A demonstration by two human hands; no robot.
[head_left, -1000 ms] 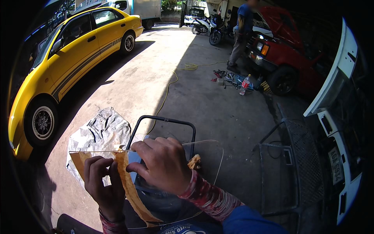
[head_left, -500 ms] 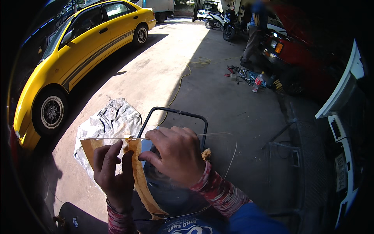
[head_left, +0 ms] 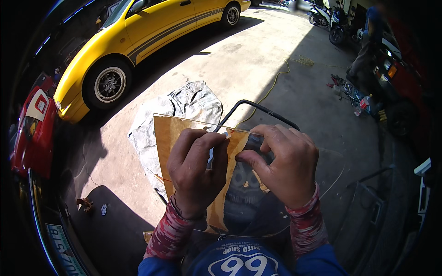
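A: What's the biggest thing around me?

B: The floor (head_left: 221, 60), part sunlit and part shaded. Ahead of you, to the left, stands the yellow car (head_left: 152, 23). Nearer to you lies the cover (head_left: 147, 124), silvery and crumpled.

A: And after that?

B: The black frame (head_left: 269, 110); its bent tube shows above the sheet (head_left: 246, 198).

A: So where is the sheet?

B: Right in front of you, clear and tilted, its upper edge at your 2 hands and its lower edge near your blue shirt (head_left: 198, 267). Brown paper (head_left: 172, 131) covers its left end, and a ragged strip of it runs down near the middle.

A: My hands?

B: Your right hand (head_left: 287, 165) grips the sheet, fingers bent at the upper edge, thumb on the near side. Your left hand (head_left: 198, 170) is in front of the paper, fingertips drawn together by the top of the strip; I can't tell whether you're pinching a shred.

A: Anything smaller?

B: 2 tan scraps (head_left: 264, 188) show below your right thumb.
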